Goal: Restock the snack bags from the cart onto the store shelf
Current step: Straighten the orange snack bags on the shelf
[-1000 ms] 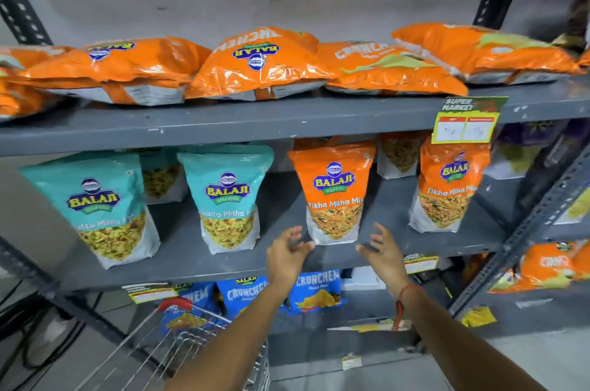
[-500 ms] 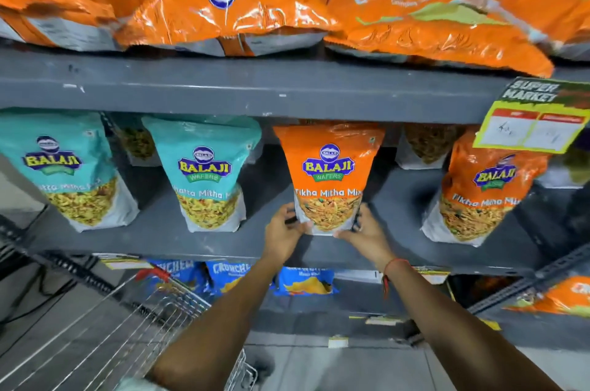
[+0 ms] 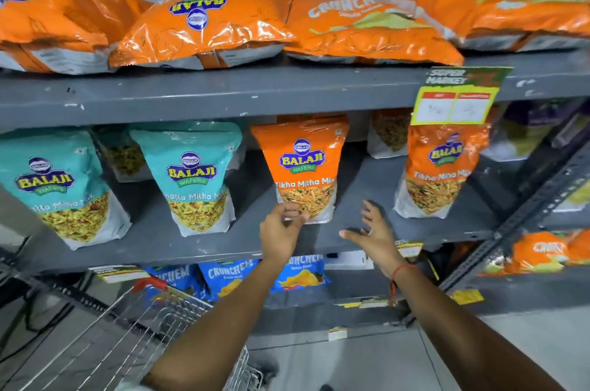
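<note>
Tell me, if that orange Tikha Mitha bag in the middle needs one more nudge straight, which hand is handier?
Probably the left hand: its fingers are at the lower left corner of the orange Tikha Mitha bag. The right hand is open, off to the bag's right and clear of it.

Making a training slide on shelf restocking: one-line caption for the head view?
Left hand touches an upright orange Tikha Mitha Mix bag on the middle shelf; right hand open beside it.
</note>
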Tool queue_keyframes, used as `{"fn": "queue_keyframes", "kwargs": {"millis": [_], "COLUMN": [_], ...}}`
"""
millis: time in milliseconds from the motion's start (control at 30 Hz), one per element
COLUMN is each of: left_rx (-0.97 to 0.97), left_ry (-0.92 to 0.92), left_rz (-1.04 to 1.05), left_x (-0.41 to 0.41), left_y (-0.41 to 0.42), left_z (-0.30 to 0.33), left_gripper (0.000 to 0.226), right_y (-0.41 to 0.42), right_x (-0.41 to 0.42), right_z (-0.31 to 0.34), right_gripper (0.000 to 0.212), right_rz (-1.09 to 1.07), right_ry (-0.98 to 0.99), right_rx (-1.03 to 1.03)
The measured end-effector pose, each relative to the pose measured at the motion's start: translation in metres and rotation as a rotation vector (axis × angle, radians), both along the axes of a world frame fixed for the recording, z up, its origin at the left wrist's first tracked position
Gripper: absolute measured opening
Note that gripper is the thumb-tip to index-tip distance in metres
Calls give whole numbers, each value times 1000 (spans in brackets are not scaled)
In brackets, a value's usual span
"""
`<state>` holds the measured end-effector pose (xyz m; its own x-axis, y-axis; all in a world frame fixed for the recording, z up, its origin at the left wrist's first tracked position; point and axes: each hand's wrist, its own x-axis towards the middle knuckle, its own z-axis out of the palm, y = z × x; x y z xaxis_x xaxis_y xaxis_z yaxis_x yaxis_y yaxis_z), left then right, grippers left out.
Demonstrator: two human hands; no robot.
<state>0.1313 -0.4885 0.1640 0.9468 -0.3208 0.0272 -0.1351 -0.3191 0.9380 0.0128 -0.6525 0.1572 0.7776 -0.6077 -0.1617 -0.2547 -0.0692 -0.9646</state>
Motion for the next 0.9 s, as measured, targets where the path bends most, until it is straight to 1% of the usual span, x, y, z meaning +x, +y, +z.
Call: {"fn": "queue_keyframes", "kwargs": {"millis": [67,233,367,433,533,600,667,733,800,900], "left_rx": [1,-48,-9,27,67,76,69,67,51,39], "left_ry": [-13,14,90,138,227,230,202,173,156,132], "left_rz": [-71,-244,-296,-324,-366,-343,-285,-242,-214,-184], "left_x": [-14,-51,-72,-78,-87,-88,-89,-92,-97,-101], "left_y": [-15,-67,-115,-141,-177,-198,-213,-221,-224,-227], "left_z": [8,17,4,-4,-7,-14,-22,-20,-15,-15], "left_gripper": [20,25,34,43,66,75,73,62,53,49], "right_y": [-6,-40,-91,-120,-159,-179,-192,-203,-210,-219], "right_x": [-22,-74,-102,-107,-104,-97,-89,-82,-77,-73], "right_z": [5,12,14,11,3,0,-4,-10,-15,-19], "right_gripper": [89,72,67,71,80,85,87,85,76,64], "right_rz": [-61,-267,-339,-326,-280,-221,-150,-102,-54,3], "right_ry": [0,-37,-18,13,64,61,60,62,69,86], "right_rx": [-22,-53,-103,-74,-42,17,40,23,-12,-39]}}
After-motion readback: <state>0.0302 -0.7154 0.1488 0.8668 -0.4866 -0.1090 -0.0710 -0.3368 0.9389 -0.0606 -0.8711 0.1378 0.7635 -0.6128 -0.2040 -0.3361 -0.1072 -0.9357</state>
